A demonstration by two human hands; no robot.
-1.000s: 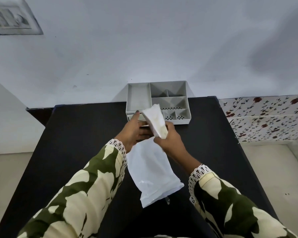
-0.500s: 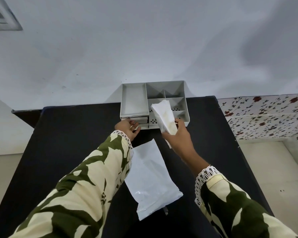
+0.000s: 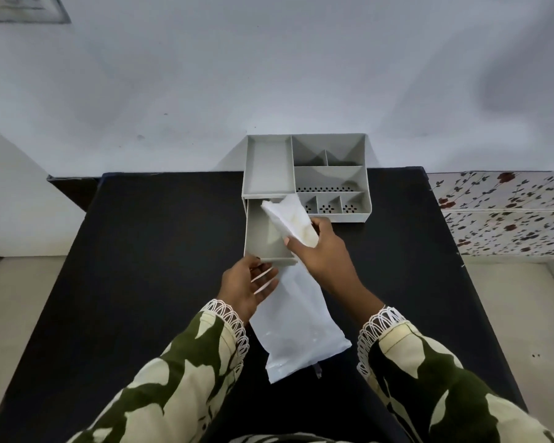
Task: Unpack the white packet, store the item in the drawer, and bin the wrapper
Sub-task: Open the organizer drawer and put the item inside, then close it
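My right hand [image 3: 324, 254] grips a white folded item [image 3: 290, 220], holding it tilted over the pulled-out grey drawer [image 3: 260, 233] of the desk organiser [image 3: 304, 177]. The drawer looks bare inside. My left hand [image 3: 245, 287] hovers just in front of the drawer's front edge, fingers spread, palm up, holding nothing. The white wrapper [image 3: 296, 324] lies flat on the black table [image 3: 147, 251], partly under both hands, its far end hidden by them.
The organiser stands at the table's back edge against a pale wall, with several top compartments. A floral-patterned tiled surface [image 3: 506, 212] lies to the right. Floor shows beyond both table sides.
The drawer has been pulled out toward me. My left hand has left its front and opened. My right hand moved the white item left, over the drawer.
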